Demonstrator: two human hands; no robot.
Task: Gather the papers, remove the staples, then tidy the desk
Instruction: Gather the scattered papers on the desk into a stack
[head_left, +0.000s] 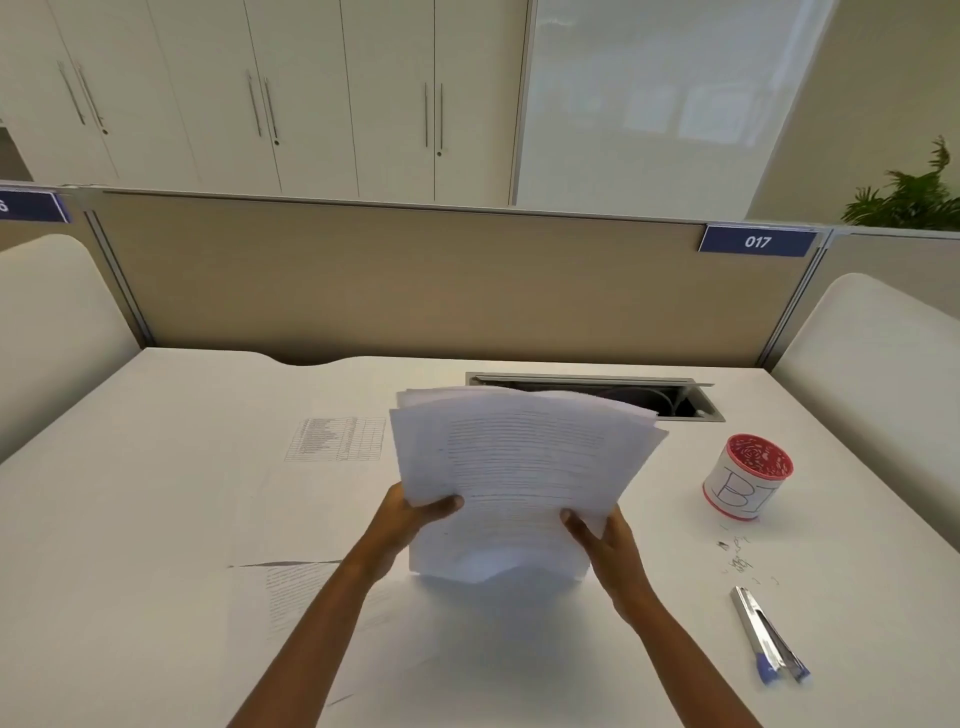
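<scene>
White tabletop (156, 519): both hands, left hand (410, 512) and right hand (605, 540), grip the gathered stack (519, 467); loose staples (740, 561) seemingly removed; two sheets (335, 439) remain.

White desk (156, 519) occupies the foreground, surface evenly lit. Open cable hatch (597, 397) recessed near its far edge. Beige partition panel (415, 280) runs along the back, metal-framed, bearing a blue number plate (757, 241) reading 017 at upper right; a second blue plate (31, 207), partly cut off, at upper left. Rounded white side dividers (883, 353) stand at both ends. Behind: white cupboards (291, 93) with vertical bar handles, a frosted glass panel (649, 104), a cream wall (883, 104), a green plant (909, 197).
</scene>
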